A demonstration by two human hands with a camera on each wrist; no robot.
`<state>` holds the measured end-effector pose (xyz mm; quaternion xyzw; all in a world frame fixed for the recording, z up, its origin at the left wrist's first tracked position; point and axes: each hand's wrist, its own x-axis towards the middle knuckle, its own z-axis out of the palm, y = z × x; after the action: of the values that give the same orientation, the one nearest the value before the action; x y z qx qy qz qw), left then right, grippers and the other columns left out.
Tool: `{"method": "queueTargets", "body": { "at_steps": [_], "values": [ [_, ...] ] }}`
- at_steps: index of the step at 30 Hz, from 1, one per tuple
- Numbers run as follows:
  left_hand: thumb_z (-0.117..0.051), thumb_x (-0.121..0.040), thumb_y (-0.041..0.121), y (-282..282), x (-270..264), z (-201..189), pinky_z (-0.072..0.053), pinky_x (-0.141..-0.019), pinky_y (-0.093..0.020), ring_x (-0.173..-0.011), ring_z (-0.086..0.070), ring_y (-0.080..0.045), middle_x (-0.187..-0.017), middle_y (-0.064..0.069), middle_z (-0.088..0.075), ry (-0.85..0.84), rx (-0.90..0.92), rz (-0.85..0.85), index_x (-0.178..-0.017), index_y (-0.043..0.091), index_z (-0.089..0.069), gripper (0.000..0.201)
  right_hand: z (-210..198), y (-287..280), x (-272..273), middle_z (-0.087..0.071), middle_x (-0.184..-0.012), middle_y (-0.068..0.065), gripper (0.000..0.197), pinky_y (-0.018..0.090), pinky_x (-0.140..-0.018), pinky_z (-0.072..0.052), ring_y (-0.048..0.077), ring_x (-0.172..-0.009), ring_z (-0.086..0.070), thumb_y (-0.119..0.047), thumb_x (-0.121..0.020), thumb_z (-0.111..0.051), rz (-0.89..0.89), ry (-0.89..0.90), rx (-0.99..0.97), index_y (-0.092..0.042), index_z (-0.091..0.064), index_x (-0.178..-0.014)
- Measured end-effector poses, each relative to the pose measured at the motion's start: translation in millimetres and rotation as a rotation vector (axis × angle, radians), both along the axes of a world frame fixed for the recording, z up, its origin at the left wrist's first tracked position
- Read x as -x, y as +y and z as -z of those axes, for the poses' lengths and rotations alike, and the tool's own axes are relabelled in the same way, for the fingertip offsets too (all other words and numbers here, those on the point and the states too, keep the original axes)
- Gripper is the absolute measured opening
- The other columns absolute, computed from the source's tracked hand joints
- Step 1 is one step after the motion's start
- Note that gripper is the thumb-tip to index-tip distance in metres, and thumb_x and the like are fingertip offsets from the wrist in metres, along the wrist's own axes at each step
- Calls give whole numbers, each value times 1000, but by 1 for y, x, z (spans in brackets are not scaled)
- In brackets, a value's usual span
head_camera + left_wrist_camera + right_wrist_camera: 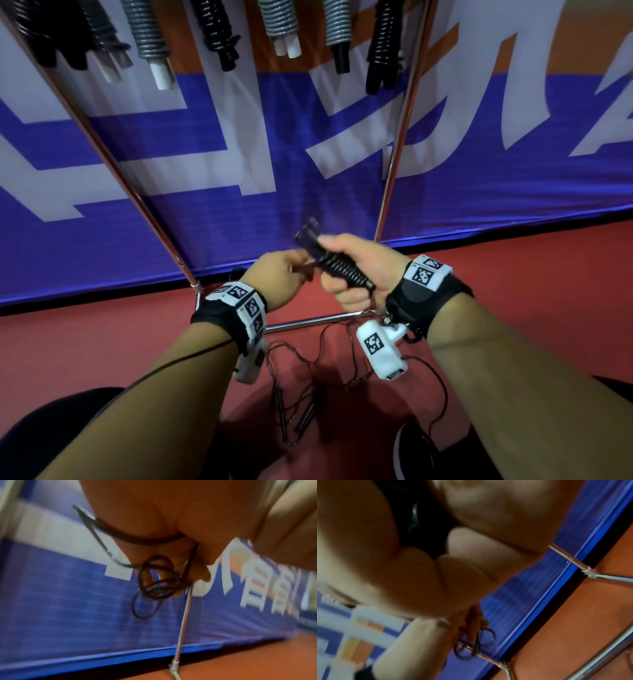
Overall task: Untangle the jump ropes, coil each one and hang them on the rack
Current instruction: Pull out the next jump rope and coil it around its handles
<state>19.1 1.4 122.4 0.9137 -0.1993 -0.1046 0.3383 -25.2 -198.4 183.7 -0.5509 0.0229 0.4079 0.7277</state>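
My right hand [356, 270] grips a black jump rope bundle [337, 262], its cord wound in tight turns round the two handles, whose ends stick out up-left. Just left of it, my left hand [284, 277] pinches the loose end of the thin black cord [154, 582], which shows as small loops round the fingers in the left wrist view. The right wrist view is blurred; the black bundle [418, 524] sits in the curled right fingers. Another tangled black rope [308, 387] with two handles lies on the red floor below my wrists.
A chrome rack stands ahead, with slanted poles [137, 202] and a low crossbar [308, 320]. Several coiled ropes, black and grey [150, 37], hang from its top. A blue and white banner [479, 171] backs it. My dark shoe [414, 452] is at lower right.
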Motion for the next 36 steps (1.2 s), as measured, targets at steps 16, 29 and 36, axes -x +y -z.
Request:
{"method": "queueTargets", "body": {
  "at_steps": [16,29,36],
  "values": [
    [-65,-90,63,-12,7,-32,-36,-67,-32,-81,-56,-24,-79,7,-56,-372,-636,237,-86,29,-62,34,47,8,-2,-81,-83,8,33,25,-45,-48,18,-45,-54,-35,-98,-65,-313,-257,1012,-10,-65,-118],
    [-59,-95,34,10,6,-30,-62,-76,-31,-64,-70,-17,-62,5,-70,231,-615,-11,-83,19,-74,23,67,-39,-40,-77,-77,14,37,45,-64,-67,31,-63,-77,-34,-103,-52,728,23,820,-2,-70,-106],
    [-53,-98,10,24,4,-4,-60,-54,-34,-54,-72,-23,-75,-10,-73,414,-536,-135,-100,7,-73,20,64,-41,-49,-76,-77,16,39,31,-47,-48,24,-48,-58,-28,-94,-51,939,148,627,-6,-73,-117]
  ]
}}
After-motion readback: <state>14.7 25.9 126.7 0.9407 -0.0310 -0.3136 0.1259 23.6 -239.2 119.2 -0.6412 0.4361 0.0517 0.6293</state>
